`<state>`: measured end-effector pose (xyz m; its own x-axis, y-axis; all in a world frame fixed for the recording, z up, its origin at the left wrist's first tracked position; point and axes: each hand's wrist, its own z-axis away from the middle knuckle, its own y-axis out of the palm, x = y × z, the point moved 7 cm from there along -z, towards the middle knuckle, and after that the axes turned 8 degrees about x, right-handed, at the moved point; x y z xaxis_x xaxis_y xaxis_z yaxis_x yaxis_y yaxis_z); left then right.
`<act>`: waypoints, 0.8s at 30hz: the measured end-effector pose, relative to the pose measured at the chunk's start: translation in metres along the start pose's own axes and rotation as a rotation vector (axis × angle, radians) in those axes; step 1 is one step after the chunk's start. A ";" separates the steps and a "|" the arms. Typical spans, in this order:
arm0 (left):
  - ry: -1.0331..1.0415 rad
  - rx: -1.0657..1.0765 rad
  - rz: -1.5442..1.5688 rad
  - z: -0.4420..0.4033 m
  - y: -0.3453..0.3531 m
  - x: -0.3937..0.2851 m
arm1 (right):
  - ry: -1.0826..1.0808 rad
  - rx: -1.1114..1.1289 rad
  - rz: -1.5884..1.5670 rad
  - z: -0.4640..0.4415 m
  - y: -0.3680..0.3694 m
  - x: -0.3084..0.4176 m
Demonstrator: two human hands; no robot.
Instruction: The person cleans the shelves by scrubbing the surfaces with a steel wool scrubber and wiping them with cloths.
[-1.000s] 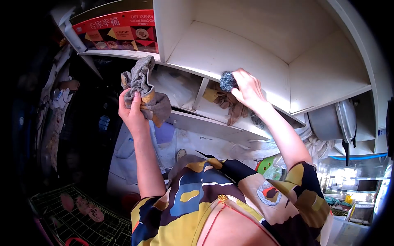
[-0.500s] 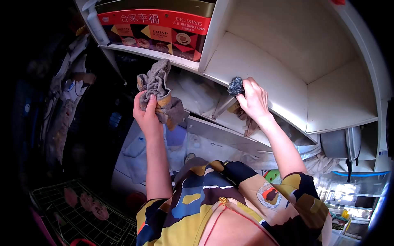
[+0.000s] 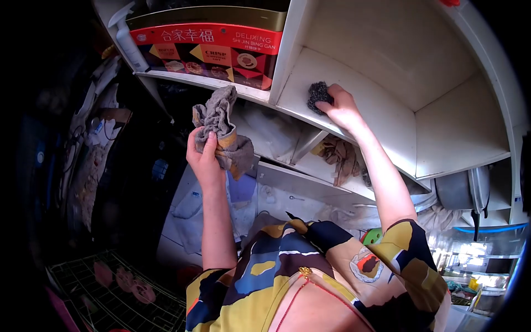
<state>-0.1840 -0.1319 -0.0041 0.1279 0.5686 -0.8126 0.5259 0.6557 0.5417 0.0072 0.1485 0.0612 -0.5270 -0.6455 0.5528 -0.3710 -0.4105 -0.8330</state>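
My left hand point(image 3: 206, 159) is closed around a crumpled grey cloth point(image 3: 218, 119) with yellowish-brown patches, held in front of the lower shelf opening. The cloth bunches up above my thumb and hangs down to the right. In my right hand point(image 3: 342, 106) is a dark steel wool scrubber point(image 3: 319, 98), gripped by the fingertips. The scrubber is at the front left of the white shelf board point(image 3: 354, 91), seemingly against its surface. My fingers hide its right side.
A red biscuit box point(image 3: 210, 47) stands in the left compartment beside a white spray bottle point(image 3: 129, 41). Below lies a brown cloth point(image 3: 340, 157). A grey pot point(image 3: 462, 188) hangs or stands at right. A wire rack point(image 3: 121, 293) is at lower left.
My right hand has moved the scrubber from the shelf's front edge up and further in over the board. My left hand with the cloth has shifted slightly right in view.
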 end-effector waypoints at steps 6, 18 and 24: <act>-0.032 0.010 -0.002 -0.001 -0.001 0.005 | -0.266 -0.103 0.179 -0.027 0.022 0.044; -0.032 0.023 0.036 -0.007 0.015 0.003 | -0.493 -0.101 0.424 0.015 0.039 0.092; -0.047 0.017 0.022 -0.011 0.011 0.007 | -0.491 -0.117 0.453 0.001 0.028 0.076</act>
<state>-0.1864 -0.1155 -0.0011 0.1791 0.5585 -0.8099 0.5366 0.6346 0.5562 -0.0428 0.0868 0.0798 -0.2516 -0.9664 0.0520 -0.2907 0.0242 -0.9565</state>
